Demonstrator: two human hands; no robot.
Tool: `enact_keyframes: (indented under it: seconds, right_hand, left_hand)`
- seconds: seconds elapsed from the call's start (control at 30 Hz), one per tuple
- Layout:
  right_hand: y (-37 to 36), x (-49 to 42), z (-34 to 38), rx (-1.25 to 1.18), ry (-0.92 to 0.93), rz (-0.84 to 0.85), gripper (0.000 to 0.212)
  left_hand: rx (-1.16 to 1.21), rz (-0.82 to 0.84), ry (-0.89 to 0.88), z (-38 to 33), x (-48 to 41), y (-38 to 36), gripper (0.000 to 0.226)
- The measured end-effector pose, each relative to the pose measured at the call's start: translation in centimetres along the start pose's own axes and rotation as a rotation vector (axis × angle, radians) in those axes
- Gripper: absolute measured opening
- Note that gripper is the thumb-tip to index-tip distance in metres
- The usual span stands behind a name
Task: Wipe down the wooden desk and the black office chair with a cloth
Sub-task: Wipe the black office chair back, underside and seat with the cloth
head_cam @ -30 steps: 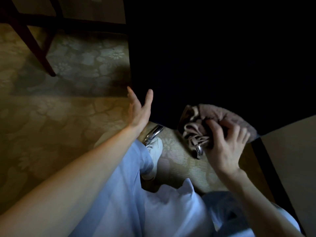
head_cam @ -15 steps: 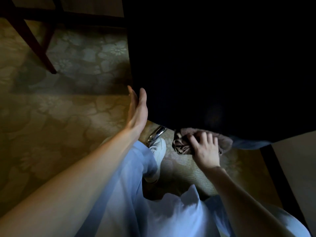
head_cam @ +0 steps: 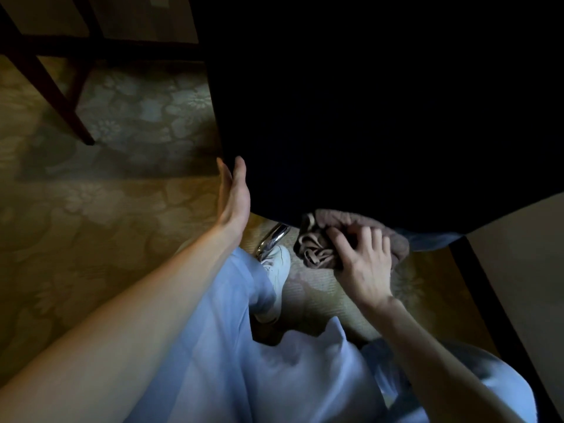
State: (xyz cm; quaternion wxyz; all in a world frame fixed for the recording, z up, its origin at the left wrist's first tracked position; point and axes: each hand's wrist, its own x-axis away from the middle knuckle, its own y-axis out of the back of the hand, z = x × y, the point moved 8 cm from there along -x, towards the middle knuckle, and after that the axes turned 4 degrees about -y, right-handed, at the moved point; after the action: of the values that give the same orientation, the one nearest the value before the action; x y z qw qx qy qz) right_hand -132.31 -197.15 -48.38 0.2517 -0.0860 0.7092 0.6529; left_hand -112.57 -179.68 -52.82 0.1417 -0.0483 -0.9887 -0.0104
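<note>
Right hand [head_cam: 364, 264] grips cloth [head_cam: 317, 248] at black chair [head_cam: 381, 117]; no writing legible.

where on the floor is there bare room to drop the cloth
Bare carpet lies left of the left hand, between the wooden leg and the forearm. Crowded under the chair: right hand, cloth, shoe, chrome leg.

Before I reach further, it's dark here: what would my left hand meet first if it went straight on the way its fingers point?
Probably nothing new: the left hand already lies along the black chair edge. Beyond is carpet.
</note>
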Motion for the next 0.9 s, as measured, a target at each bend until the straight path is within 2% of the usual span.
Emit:
enact_keyframes:
  seconds: [0.07, 0.13, 0.33, 0.47, 0.6, 0.7, 0.77, 0.83, 0.9]
  right_hand:
    - [2.4, -1.6, 0.5, 0.003, 0.028, -0.134, 0.066]
    - [3.1, -3.2, 1.0, -0.001, 0.026, -0.192, 0.067]
    - [-3.4, -4.1, 3.1, 0.054, 0.026, -0.077, 0.054]
    - [-8.0, -2.2, 3.3, 0.033, 0.115, 0.025, 0.069]
    - [-10.6, -1.0, 3.8, 0.018, 0.147, 0.176, 0.059]
    - [-13.0, 0.0, 4.5, 0.061, 0.091, 0.398, 0.048]
    - [-14.8, 1.5, 3.0, 0.084, -0.06, 0.6, 0.051]
    - [-14.8, 2.7, 0.6, 0.068, -0.196, 0.644, 0.059]
    - [-13.0, 2.6, -0.5, 0.062, -0.169, 0.6, 0.062]
  left_hand:
    - [0.014, 0.0, -0.001, 0.0, 0.1, -0.1, 0.074]
    - [0.056, 0.001, 0.009, 0.0, 0.2, -0.2, 0.072]
    - [0.102, -0.01, -0.045, 0.5, -0.9, 1.1, 0.054]
    - [0.127, 0.008, -0.043, 0.4, -1.1, 1.3, 0.047]
    - [0.152, 0.022, -0.001, 0.2, -1.1, 1.3, 0.063]
    - [0.184, 0.056, 0.042, 1.1, -1.4, 1.5, 0.07]
    - [0.173, 0.083, 0.055, 1.1, -1.1, 1.6, 0.074]
    - [0.151, 0.101, 0.066, 0.7, -0.6, 1.7, 0.085]
    - [0.139, 0.111, 0.064, 0.2, -0.4, 2.0, 0.087]
